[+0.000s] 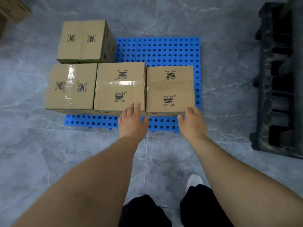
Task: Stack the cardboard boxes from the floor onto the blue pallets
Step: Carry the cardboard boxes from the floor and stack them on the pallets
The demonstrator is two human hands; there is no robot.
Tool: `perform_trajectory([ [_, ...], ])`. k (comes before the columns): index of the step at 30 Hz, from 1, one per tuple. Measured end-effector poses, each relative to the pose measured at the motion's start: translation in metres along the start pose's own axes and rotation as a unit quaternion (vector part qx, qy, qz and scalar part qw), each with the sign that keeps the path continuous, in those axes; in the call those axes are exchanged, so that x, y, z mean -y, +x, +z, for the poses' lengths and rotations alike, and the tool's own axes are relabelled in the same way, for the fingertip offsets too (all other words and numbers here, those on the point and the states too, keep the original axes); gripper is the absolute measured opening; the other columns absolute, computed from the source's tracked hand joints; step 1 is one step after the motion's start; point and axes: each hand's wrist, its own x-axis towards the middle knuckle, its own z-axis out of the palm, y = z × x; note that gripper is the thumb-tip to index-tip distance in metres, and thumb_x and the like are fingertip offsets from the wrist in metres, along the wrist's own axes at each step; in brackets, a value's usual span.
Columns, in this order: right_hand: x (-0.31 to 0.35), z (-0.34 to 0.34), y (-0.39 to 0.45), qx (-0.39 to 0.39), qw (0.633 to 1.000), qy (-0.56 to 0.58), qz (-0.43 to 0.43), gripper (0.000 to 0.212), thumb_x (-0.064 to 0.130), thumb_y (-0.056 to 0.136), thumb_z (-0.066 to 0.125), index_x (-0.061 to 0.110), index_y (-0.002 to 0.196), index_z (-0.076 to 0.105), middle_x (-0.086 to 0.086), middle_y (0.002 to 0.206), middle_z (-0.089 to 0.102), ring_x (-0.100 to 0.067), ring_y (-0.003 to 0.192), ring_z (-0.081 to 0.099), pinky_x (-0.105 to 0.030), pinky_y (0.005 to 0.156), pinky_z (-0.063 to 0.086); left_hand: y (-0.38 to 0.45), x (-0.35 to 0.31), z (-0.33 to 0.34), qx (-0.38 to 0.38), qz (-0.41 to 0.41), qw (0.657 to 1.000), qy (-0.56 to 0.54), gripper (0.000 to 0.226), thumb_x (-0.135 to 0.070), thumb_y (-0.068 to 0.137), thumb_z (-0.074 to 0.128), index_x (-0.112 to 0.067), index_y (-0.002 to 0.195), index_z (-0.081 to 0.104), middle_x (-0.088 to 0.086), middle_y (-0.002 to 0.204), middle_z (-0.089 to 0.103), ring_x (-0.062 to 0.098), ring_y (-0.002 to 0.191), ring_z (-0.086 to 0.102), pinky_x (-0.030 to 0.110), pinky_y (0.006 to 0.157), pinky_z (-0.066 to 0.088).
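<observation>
Four taped boxes, each printed with a "Z" logo, are seen on the blue pallets. The left hand and right hand are held open and empty at the front row's near edge.

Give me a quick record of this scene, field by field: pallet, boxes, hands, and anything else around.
pallet: blue pallet on the grey floor, far right part bare
boxes on pallet: four; front row of three, left box, middle box, right box; back box behind the left one
left hand: open, at the middle box's near edge
right hand: open, at the right box's near corner
elsewhere: black pallet at right; another box top left
</observation>
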Motion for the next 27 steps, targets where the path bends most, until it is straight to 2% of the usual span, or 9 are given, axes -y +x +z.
perform_trajectory([
  [6,0.031,-0.087,-0.052,0.028,0.998,-0.053,-0.002,0.036,0.037,0.097,0.038,0.007,0.114,0.05,-0.008,0.125,0.047,-0.026,0.108,0.049,-0.031,0.075,0.037,-0.064,-0.009,-0.075,0.044,-0.033,0.998,-0.006,0.063,-0.053,0.095,0.028,-0.022,0.149,0.016,-0.001,0.158,0.006,0.022,0.145,0.007,0.039,0.116,0.008],
  [12,0.069,-0.171,-0.102,0.035,0.994,-0.089,-0.048,0.041,0.044,0.094,0.039,0.011,0.117,0.052,-0.006,0.12,0.049,-0.023,0.105,0.05,-0.036,0.08,0.046,-0.127,-0.015,-0.159,0.058,-0.052,0.997,-0.016,0.064,-0.057,0.094,0.024,-0.025,0.149,0.016,-0.002,0.158,0.003,0.02,0.145,0.007,0.039,0.116,0.007],
  [17,0.103,-0.224,-0.132,0.054,0.987,-0.115,-0.102,0.053,0.054,0.093,0.036,0.014,0.125,0.05,-0.005,0.121,0.051,-0.022,0.108,0.051,-0.034,0.082,0.044,-0.166,-0.011,-0.22,0.059,-0.1,0.993,-0.024,0.067,-0.059,0.094,0.022,-0.023,0.149,0.014,0.0,0.159,0.0,0.021,0.145,0.007,0.04,0.116,0.007],
  [21,0.14,-0.262,-0.15,0.055,0.974,-0.145,-0.167,0.057,0.055,0.095,0.027,0.013,0.126,0.051,-0.007,0.124,0.051,-0.024,0.111,0.05,-0.038,0.087,0.042,-0.193,-0.008,-0.268,0.023,-0.136,0.989,-0.051,0.066,-0.059,0.094,0.018,-0.023,0.149,0.017,0.001,0.159,0.002,0.021,0.145,0.008,0.041,0.116,0.007],
  [27,0.209,-0.301,-0.173,0.043,0.948,-0.172,-0.266,0.055,0.054,0.095,0.028,0.014,0.122,0.053,-0.006,0.12,0.053,-0.023,0.11,0.049,-0.038,0.089,0.04,-0.227,0.0,-0.329,-0.042,-0.186,0.977,-0.098,0.064,-0.058,0.095,0.016,-0.022,0.148,0.02,0.003,0.158,0.007,0.023,0.144,0.011,0.042,0.118,0.01],
])
